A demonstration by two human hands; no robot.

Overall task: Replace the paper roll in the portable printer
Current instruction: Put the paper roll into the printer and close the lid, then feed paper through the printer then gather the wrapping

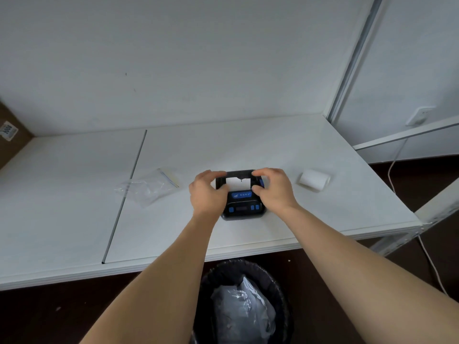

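Observation:
A black portable printer (pixel 244 207) with blue buttons lies on the white table (pixel 248 150). Its lid stands raised at the far side, and white paper (pixel 237 182) shows in the opening. My left hand (pixel 207 192) grips the printer's left side, with fingers on the lid's top edge. My right hand (pixel 270 188) grips the right side the same way. A white paper roll (pixel 314 180) lies on the table to the right of the printer, apart from both hands.
A clear plastic bag (pixel 149 186) lies to the left of the printer. A black waste bin (pixel 244 304) with a plastic liner stands under the table's front edge. A cardboard box (pixel 11 135) sits at the far left. A white cable (pixel 395 170) hangs at the right.

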